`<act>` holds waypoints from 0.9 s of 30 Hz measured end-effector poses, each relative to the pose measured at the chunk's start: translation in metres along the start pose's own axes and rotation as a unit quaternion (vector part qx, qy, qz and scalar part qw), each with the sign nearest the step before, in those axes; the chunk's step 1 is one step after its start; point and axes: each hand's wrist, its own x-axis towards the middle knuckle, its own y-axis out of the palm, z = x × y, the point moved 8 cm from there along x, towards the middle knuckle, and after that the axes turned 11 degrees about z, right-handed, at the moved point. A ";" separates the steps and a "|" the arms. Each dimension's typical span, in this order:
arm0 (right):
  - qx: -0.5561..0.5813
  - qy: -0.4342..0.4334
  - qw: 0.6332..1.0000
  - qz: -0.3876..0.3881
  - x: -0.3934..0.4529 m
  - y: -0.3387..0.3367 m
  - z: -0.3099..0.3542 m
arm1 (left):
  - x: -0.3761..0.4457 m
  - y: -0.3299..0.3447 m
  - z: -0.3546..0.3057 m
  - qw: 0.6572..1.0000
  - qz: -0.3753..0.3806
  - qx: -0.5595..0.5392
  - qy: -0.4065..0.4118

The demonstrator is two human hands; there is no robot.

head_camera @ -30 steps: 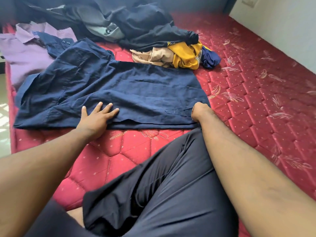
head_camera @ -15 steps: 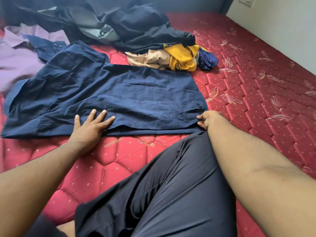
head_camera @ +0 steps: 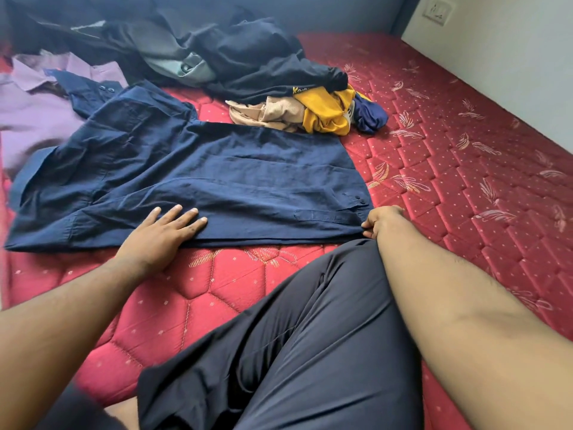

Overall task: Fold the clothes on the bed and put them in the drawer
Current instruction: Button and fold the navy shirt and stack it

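Shirt (head_camera: 217, 178), navy, spread flat across the red quilted bed (head_camera: 465, 181), hem edge toward the person, collar end off to the left. Left hand (head_camera: 161, 237) lies palm down on the near edge of the shirt, fingers straight and spread, pressing the cloth to the bed; nothing held in it. Right hand (head_camera: 379, 220) at the near right corner of the shirt, fingers curled in a pinch on the hem corner (buttons and a placket strip sit just beside it). Both forearms reach in from the bottom of the view, with a dark-trousered knee (head_camera: 310, 336) between them resting on the bed.

Behind the shirt, a pile (head_camera: 248, 63) of unfolded clothes: dark garments on top, a grey piece, a beige piece (head_camera: 273, 111), a yellow piece (head_camera: 325, 116) and a blue bit at the right end, all touching. Purple shirt (head_camera: 37, 119) lies at far left, partly under the navy one's collar end. White wall (head_camera: 511, 72) runs along the bed's right side, with a socket (head_camera: 437, 12) near the top. No drawer in view
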 end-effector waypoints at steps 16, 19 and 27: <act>-0.029 0.033 0.999 0.025 0.023 0.007 -0.009 | 0.000 0.009 0.010 0.996 -0.017 -0.079 0.041; -0.009 0.006 1.000 0.002 0.028 0.007 -0.006 | -0.001 0.012 0.011 0.995 -0.001 -0.088 0.046; -0.202 0.000 0.978 -0.053 -0.020 -0.004 0.014 | 0.001 0.001 -0.005 0.992 -0.004 -0.113 0.057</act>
